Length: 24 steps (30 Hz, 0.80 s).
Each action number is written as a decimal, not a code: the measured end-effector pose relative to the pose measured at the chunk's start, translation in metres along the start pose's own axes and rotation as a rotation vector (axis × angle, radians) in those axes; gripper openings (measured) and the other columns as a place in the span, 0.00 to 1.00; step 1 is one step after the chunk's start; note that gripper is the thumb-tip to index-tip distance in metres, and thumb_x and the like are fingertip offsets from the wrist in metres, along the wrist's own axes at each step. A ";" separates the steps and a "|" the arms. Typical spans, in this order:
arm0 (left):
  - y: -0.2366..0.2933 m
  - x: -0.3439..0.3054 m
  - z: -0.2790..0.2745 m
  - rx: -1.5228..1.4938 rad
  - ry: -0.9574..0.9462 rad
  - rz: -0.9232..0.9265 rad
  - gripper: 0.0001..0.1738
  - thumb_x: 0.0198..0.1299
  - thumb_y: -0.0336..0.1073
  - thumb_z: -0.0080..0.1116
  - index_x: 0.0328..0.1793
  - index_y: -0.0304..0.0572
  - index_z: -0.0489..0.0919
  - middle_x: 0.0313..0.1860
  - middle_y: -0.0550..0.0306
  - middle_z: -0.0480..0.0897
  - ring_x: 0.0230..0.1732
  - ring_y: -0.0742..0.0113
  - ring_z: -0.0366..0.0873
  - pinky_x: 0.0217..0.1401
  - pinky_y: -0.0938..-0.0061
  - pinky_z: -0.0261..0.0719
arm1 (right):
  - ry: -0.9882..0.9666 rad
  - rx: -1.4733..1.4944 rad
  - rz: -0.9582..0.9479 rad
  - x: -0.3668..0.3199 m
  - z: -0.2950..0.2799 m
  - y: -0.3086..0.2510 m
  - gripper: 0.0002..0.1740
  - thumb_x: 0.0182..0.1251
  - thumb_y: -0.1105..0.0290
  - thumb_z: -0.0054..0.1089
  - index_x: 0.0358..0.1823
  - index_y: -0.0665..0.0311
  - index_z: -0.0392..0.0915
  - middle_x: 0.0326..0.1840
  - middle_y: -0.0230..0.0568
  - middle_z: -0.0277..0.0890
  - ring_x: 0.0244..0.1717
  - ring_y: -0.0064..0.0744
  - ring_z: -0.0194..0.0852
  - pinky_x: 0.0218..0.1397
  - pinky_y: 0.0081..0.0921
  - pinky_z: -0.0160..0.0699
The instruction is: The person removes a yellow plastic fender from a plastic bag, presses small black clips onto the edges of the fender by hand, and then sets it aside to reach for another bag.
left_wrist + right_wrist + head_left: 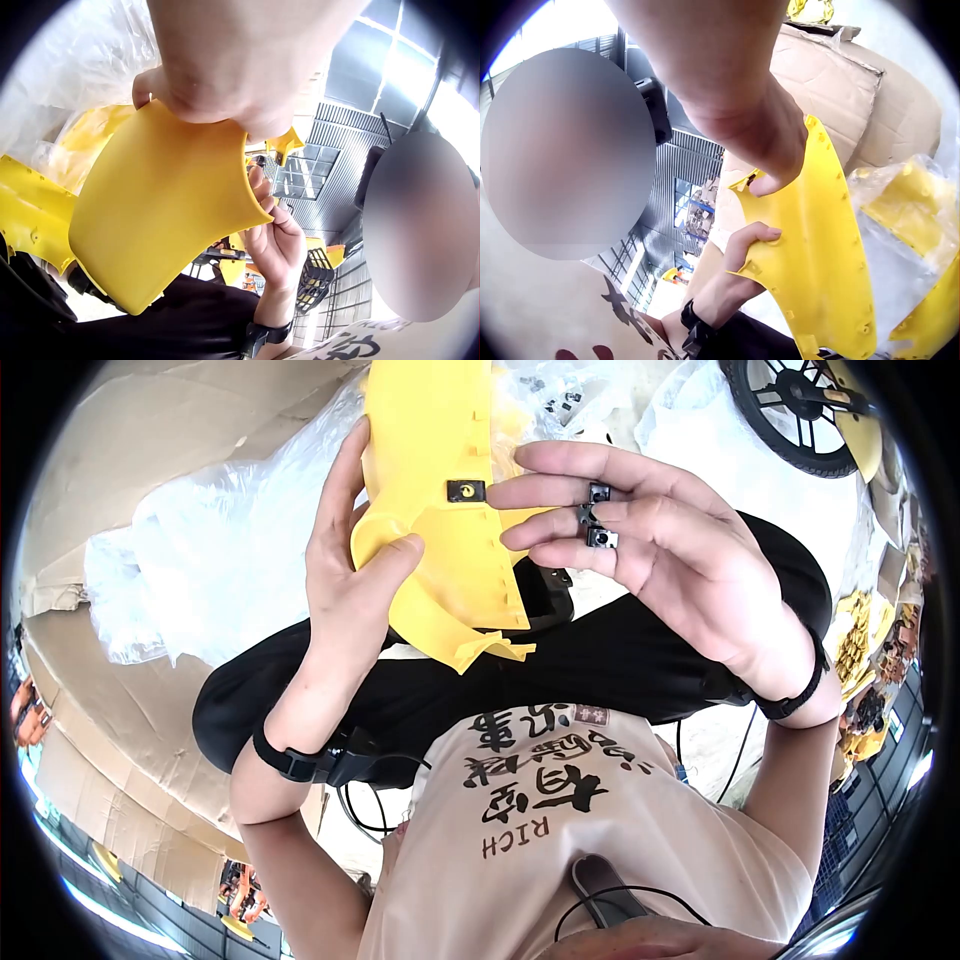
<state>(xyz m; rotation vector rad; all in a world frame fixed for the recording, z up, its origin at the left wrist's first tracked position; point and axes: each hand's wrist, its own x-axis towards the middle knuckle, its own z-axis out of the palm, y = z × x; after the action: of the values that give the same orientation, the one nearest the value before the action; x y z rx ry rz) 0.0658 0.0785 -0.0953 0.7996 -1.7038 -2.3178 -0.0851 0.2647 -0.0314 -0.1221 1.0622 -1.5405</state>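
Note:
A curved yellow plastic panel [445, 575] is gripped along its left side by my left hand [355, 560], thumb on the inner face. One black clip [466, 491] sits at the panel's edge. My right hand [670, 540] holds several small dark metal clips [601, 537] among its fingers, and its fingertips are near the clip on the panel. In the left wrist view the panel's smooth outer face [165, 202] hides part of the right hand [279, 247]. The right wrist view shows the panel's ribbed inner face [817, 240] and the left thumb on it.
Clear plastic wrap [220, 550] and cardboard [130, 730] lie at the left. More small clips [565, 398] rest on plastic beyond the panel. A black spoked wheel [800, 400] stands at the upper right. Yellow parts [911, 206] lie in plastic in the right wrist view.

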 end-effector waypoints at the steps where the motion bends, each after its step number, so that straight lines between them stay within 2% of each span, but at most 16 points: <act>1: -0.001 -0.001 -0.001 0.029 -0.021 -0.005 0.46 0.52 0.21 0.51 0.81 0.43 0.56 0.71 0.47 0.68 0.64 0.61 0.75 0.67 0.68 0.75 | -0.002 -0.001 0.003 0.000 0.001 0.000 0.27 0.76 0.70 0.39 0.72 0.78 0.58 0.66 0.59 0.70 0.62 0.41 0.75 0.67 0.31 0.75; 4: -0.003 0.000 -0.001 0.053 -0.041 -0.009 0.45 0.52 0.21 0.51 0.81 0.42 0.56 0.72 0.47 0.68 0.64 0.61 0.75 0.67 0.68 0.75 | 0.022 -0.044 -0.025 -0.001 0.004 -0.001 0.26 0.77 0.70 0.41 0.72 0.77 0.59 0.66 0.61 0.70 0.59 0.41 0.79 0.63 0.29 0.79; 6: -0.002 0.000 -0.001 0.048 -0.042 -0.011 0.45 0.52 0.21 0.51 0.81 0.42 0.56 0.72 0.47 0.68 0.63 0.61 0.75 0.67 0.68 0.75 | 0.003 -0.101 -0.014 -0.003 0.005 -0.004 0.25 0.80 0.65 0.41 0.70 0.75 0.62 0.66 0.61 0.70 0.54 0.38 0.82 0.57 0.25 0.83; 7: -0.001 0.000 -0.001 0.029 -0.049 -0.025 0.45 0.52 0.21 0.51 0.81 0.41 0.56 0.72 0.47 0.67 0.64 0.61 0.75 0.67 0.68 0.75 | 0.002 -0.102 -0.012 -0.003 0.006 -0.004 0.25 0.80 0.65 0.41 0.70 0.75 0.62 0.66 0.61 0.70 0.54 0.38 0.82 0.57 0.25 0.83; 9: -0.001 0.000 -0.001 0.009 -0.056 -0.042 0.45 0.52 0.21 0.51 0.81 0.41 0.56 0.72 0.47 0.67 0.65 0.61 0.75 0.68 0.68 0.75 | 0.023 -0.120 -0.004 -0.002 0.006 -0.004 0.25 0.81 0.59 0.41 0.67 0.72 0.66 0.63 0.60 0.74 0.48 0.34 0.84 0.48 0.20 0.85; 10: -0.001 0.000 -0.001 -0.003 -0.058 -0.051 0.46 0.52 0.21 0.51 0.81 0.41 0.56 0.73 0.47 0.67 0.65 0.61 0.74 0.68 0.68 0.74 | 0.024 -0.120 -0.002 -0.002 0.005 -0.004 0.25 0.81 0.59 0.41 0.67 0.72 0.66 0.63 0.60 0.74 0.48 0.34 0.84 0.48 0.20 0.85; 12: -0.001 0.000 -0.001 -0.017 -0.059 -0.059 0.46 0.51 0.22 0.52 0.81 0.41 0.56 0.73 0.47 0.67 0.66 0.61 0.74 0.69 0.67 0.74 | 0.014 -0.136 0.030 -0.002 0.002 -0.003 0.25 0.82 0.57 0.40 0.64 0.72 0.69 0.53 0.54 0.80 0.39 0.28 0.82 0.39 0.15 0.82; 13: -0.001 -0.001 -0.001 -0.014 -0.061 -0.067 0.46 0.51 0.22 0.53 0.81 0.41 0.56 0.73 0.47 0.66 0.66 0.61 0.73 0.69 0.67 0.73 | 0.015 -0.137 0.031 -0.002 0.002 -0.004 0.25 0.82 0.57 0.40 0.64 0.72 0.69 0.53 0.54 0.80 0.39 0.28 0.82 0.39 0.15 0.82; 15: -0.001 -0.001 -0.001 -0.012 -0.062 -0.075 0.46 0.51 0.22 0.53 0.81 0.41 0.56 0.73 0.47 0.66 0.67 0.61 0.73 0.69 0.67 0.73 | 0.081 -0.201 0.052 -0.002 0.003 -0.007 0.25 0.82 0.57 0.40 0.65 0.72 0.70 0.41 0.44 0.80 0.28 0.19 0.71 0.31 0.11 0.71; 16: -0.002 0.000 -0.002 -0.021 -0.062 -0.073 0.46 0.51 0.23 0.53 0.81 0.41 0.56 0.73 0.47 0.66 0.66 0.61 0.73 0.70 0.67 0.73 | 0.082 -0.202 0.053 -0.002 0.002 -0.007 0.25 0.82 0.57 0.40 0.65 0.72 0.70 0.41 0.44 0.80 0.28 0.19 0.71 0.31 0.11 0.71; 18: -0.002 0.000 -0.001 -0.031 -0.061 -0.071 0.46 0.51 0.23 0.54 0.81 0.41 0.56 0.73 0.47 0.66 0.66 0.61 0.73 0.70 0.67 0.72 | 0.034 -0.182 0.071 -0.001 -0.002 -0.008 0.25 0.82 0.58 0.40 0.65 0.73 0.70 0.35 0.37 0.76 0.23 0.16 0.58 0.28 0.11 0.61; 21: 0.001 0.001 -0.001 -0.027 -0.066 -0.091 0.46 0.51 0.25 0.53 0.81 0.42 0.55 0.73 0.46 0.67 0.67 0.60 0.73 0.69 0.67 0.73 | 0.053 -0.105 0.032 -0.002 -0.001 -0.004 0.25 0.81 0.61 0.42 0.68 0.73 0.68 0.34 0.35 0.74 0.23 0.16 0.52 0.27 0.13 0.57; 22: 0.003 0.002 -0.002 -0.091 -0.119 -0.149 0.46 0.54 0.28 0.55 0.82 0.42 0.53 0.73 0.46 0.67 0.68 0.60 0.72 0.69 0.67 0.73 | 0.053 -0.105 0.033 -0.002 0.001 -0.002 0.25 0.81 0.61 0.42 0.68 0.73 0.68 0.34 0.35 0.74 0.23 0.16 0.52 0.27 0.13 0.57; 24: 0.005 0.001 -0.001 -0.156 -0.171 -0.207 0.46 0.57 0.30 0.56 0.82 0.42 0.52 0.73 0.46 0.67 0.68 0.60 0.72 0.68 0.67 0.74 | 0.060 -0.294 -0.087 -0.003 0.004 0.002 0.22 0.80 0.64 0.44 0.66 0.73 0.69 0.36 0.37 0.77 0.23 0.14 0.55 0.28 0.11 0.60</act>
<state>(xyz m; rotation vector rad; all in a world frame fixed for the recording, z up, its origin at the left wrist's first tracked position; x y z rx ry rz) 0.0646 0.0750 -0.0913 0.8023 -1.5410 -2.6911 -0.0807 0.2652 -0.0290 -0.3299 1.3423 -1.4646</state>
